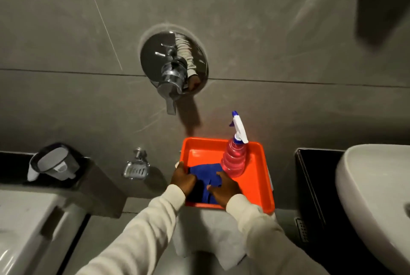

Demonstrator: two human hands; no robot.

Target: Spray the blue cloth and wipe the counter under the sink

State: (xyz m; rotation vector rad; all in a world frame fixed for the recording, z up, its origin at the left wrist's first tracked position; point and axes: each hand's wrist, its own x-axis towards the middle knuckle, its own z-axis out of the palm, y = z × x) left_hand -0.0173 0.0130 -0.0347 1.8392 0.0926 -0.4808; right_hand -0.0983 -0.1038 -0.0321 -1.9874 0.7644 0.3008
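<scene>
An orange tray (255, 188) rests on a white stool below the grey wall. Inside it lies the folded blue cloth (205, 170) and, upright at its back right, a spray bottle (234, 159) with pink liquid and a white and blue trigger head. My left hand (183, 178) is at the tray's left rim, its fingers closed on the cloth's left part. My right hand (223, 187) lies on the cloth's right side, fingers pressed onto it, just in front of the bottle. Both sleeves are cream.
A chrome mixer valve (174, 64) juts from the wall above. A wire soap dish (135, 170) and a grey holder (53, 162) are at the left, over a white toilet tank (24, 214). A white sink (375, 190) on a black counter (315, 177) is at the right.
</scene>
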